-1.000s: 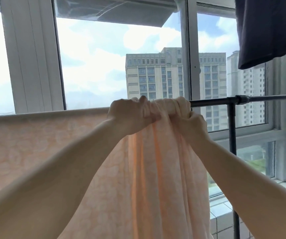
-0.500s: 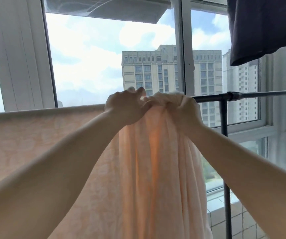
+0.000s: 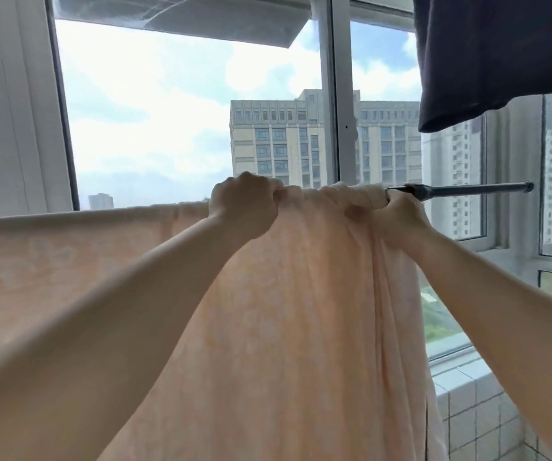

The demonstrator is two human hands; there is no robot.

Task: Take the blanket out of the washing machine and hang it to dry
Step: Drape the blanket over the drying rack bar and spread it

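Note:
A pale peach blanket (image 3: 301, 311) hangs over a dark metal drying rail (image 3: 467, 190) in front of the window. Its left part lies spread flat along the rail; the part between my hands is gathered in folds on top of the rail. My left hand (image 3: 243, 207) grips the blanket's top edge at the rail. My right hand (image 3: 401, 214) grips the bunched right end of the blanket, just left of the bare rail. The rail under the cloth is hidden.
A dark garment (image 3: 494, 54) hangs overhead at the top right. Window frames (image 3: 342, 94) stand close behind the rail. A tiled ledge (image 3: 467, 394) runs below the window at the lower right. The bare rail ends at the right (image 3: 529, 186).
My hands have drawn apart along the rail: the right hand slid right with the bunched cloth, and the gathered blanket is spread wider. The rail's upright post is now hidden behind the cloth.

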